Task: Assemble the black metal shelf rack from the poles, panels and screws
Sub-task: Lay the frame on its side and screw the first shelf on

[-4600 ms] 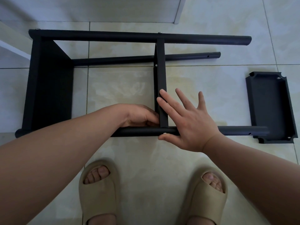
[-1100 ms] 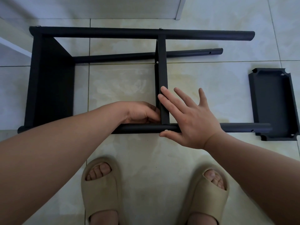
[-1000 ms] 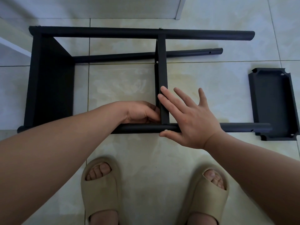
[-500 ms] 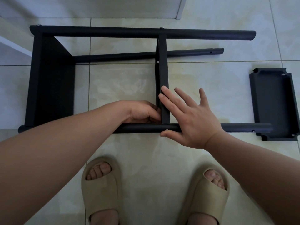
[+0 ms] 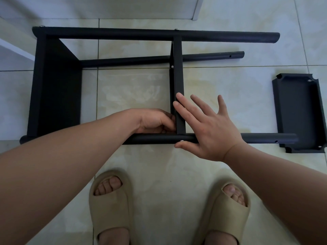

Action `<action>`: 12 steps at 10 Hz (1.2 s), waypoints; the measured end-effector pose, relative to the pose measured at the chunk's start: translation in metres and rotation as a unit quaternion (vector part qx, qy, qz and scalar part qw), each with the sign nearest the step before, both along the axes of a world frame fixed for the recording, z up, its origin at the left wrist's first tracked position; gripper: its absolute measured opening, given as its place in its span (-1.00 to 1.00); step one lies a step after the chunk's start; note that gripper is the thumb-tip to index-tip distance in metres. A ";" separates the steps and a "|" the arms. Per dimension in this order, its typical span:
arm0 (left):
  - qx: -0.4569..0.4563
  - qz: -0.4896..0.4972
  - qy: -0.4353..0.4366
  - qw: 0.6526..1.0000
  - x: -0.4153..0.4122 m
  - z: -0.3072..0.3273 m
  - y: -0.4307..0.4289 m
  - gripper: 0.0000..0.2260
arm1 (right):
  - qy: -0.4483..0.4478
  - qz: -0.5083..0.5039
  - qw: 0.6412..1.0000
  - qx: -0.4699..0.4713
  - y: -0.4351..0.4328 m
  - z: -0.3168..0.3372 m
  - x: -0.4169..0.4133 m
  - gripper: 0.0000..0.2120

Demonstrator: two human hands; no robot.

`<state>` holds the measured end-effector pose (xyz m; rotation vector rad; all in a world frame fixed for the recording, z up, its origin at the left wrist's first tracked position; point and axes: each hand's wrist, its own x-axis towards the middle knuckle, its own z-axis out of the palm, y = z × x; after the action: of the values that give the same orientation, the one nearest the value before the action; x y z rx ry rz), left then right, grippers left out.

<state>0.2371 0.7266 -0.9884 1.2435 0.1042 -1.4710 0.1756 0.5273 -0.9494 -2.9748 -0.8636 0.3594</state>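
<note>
The black rack lies on its side on the tiled floor. One panel (image 5: 56, 89) is fixed at the left end between the far pole (image 5: 141, 35) and the near pole (image 5: 265, 138). A second panel (image 5: 177, 82) stands edge-on in the middle. My right hand (image 5: 205, 128) lies flat with straight fingers across that middle panel and the near pole, its thumb beside a silver screw (image 5: 181, 141). My left hand (image 5: 155, 121) is curled against the left side of the panel where it meets the near pole; what its fingers hold is hidden. A third loose panel (image 5: 299, 110) lies at the right.
A lower rear pole (image 5: 159, 59) runs under the middle panel. My two feet in beige slippers (image 5: 110, 206) stand just in front of the rack. A white furniture edge (image 5: 194, 7) is at the top and a pale board (image 5: 16, 52) at the far left.
Both hands have stayed at the joint of the middle panel and the near pole. Only the view has shifted slightly.
</note>
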 end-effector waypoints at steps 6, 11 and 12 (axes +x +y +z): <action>0.060 -0.037 0.004 0.998 0.010 0.006 -0.002 -0.61 | -0.007 0.002 1.000 0.000 0.000 -0.002 0.001 -0.09; 0.009 0.028 -0.013 0.999 0.002 0.001 -0.001 -0.80 | -0.005 -0.002 1.000 -0.003 0.001 -0.001 0.001 -0.09; 0.006 0.025 0.002 1.000 0.002 0.000 0.000 -0.83 | -0.006 -0.001 1.000 0.001 0.000 -0.001 0.001 -0.09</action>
<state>0.2391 0.7264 -0.9883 1.2385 0.1460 -1.4316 0.1761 0.5277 -0.9506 -2.9787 -0.8604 0.3422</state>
